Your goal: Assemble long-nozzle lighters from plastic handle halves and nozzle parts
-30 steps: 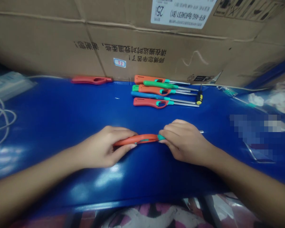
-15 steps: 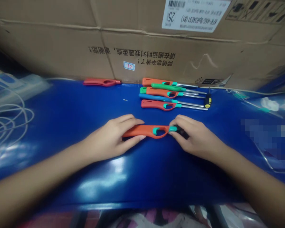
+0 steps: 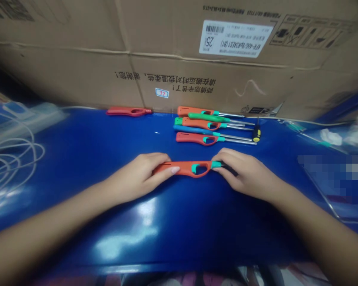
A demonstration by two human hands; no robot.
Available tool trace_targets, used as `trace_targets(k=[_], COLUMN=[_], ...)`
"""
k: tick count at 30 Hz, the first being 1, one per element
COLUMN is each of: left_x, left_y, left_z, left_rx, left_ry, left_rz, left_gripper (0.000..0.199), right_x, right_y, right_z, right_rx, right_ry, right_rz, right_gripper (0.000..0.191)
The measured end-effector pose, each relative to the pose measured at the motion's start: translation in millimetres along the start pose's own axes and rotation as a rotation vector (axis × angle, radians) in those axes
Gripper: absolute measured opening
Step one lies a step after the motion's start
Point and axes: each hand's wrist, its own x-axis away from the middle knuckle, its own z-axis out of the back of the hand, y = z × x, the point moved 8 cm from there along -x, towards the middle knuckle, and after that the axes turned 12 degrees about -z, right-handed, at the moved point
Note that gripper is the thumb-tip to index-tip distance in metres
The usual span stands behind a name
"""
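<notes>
An orange utility lighter [image 3: 185, 168] with a teal trigger and collar lies crosswise between my hands, low over the blue table. My left hand [image 3: 144, 171] is closed round the butt of its handle, thumb along the near side. At the other end, the fingers of my right hand [image 3: 241, 170] pinch the lighter by the teal collar and a dark piece beyond it. That dark piece is mostly hidden by the fingers. Behind my hands lie several more lighters in a group, among them a red one [image 3: 191, 138], a green one [image 3: 207, 117] and an orange one [image 3: 193, 123].
A small black-and-yellow screwdriver [image 3: 257, 134] lies at the group's metal tips. A red lighter body [image 3: 128, 111] rests by the cardboard box [image 3: 86, 79] at the back. White cable [image 3: 32, 151] coils at left. Crumpled white material [image 3: 331, 137] is at right.
The view has tilted up, so the things sit slightly lower in the picture. My left fingers have drawn back a little along the handle. My right hand keeps its grip at the collar.
</notes>
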Motion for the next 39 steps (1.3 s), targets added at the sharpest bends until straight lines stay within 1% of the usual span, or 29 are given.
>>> trace_targets(k=[3, 6, 8, 13, 15, 18, 20, 24, 27, 31, 33, 35, 39], left_x=[2, 3, 3, 1, 0, 0, 0, 2, 3, 1, 1, 1, 2], left_y=[-1, 1, 2, 3, 3, 3, 3, 0, -3, -2, -3, -4, -5], left_z=[-4.3, -7.8, -9.3, -10.6, -11.4, -12.6, -12.7, -10.7, -8.4, -4.2, -2.3, -0.4, 3.4], left_rx=[-0.025, -0.014, -0.012, -0.065, -0.101, -0.171, -0.218, -0.289, -0.297, -0.310, -0.293, -0.258, -0.225], left_ry=[-0.058, -0.074, -0.072, -0.066, -0.067, -0.064, -0.056, -0.031, -0.008, 0.034, 0.056, 0.083, 0.131], left_rz=[0.006, -0.005, -0.013, -0.023, -0.026, -0.021, -0.023, -0.002, 0.002, -0.052, -0.064, -0.074, -0.100], left_gripper=[0.042, 0.042, 0.042, 0.044, 0.044, 0.044, 0.044, 0.044, 0.043, 0.039, 0.039, 0.041, 0.041], right_x=[5, 13, 16, 12, 8, 2, -2, -6, -7, -7, -10, -13, -11], right_y=[-11, -23, -26, -20, -13, -2, 2, 4, 4, 7, 15, 32, 89], right_z=[5, 10, 10, 2, -4, -14, -18, -13, -6, 1, 7, 16, 42], right_rx=[0.052, 0.108, 0.098, 0.090, 0.032, -0.072, -0.077, -0.040, -0.017, -0.046, -0.068, -0.064, 0.026], right_ry=[0.091, 0.203, 0.226, 0.174, 0.138, 0.058, 0.021, -0.030, -0.046, -0.044, -0.006, 0.098, 0.383], right_rz=[0.116, 0.245, 0.271, 0.202, 0.148, 0.044, -0.007, -0.073, -0.102, -0.081, -0.094, -0.172, -0.475], right_gripper=[0.015, 0.017, 0.018, 0.019, 0.019, 0.014, 0.009, 0.004, 0.003, 0.013, 0.020, 0.023, 0.023])
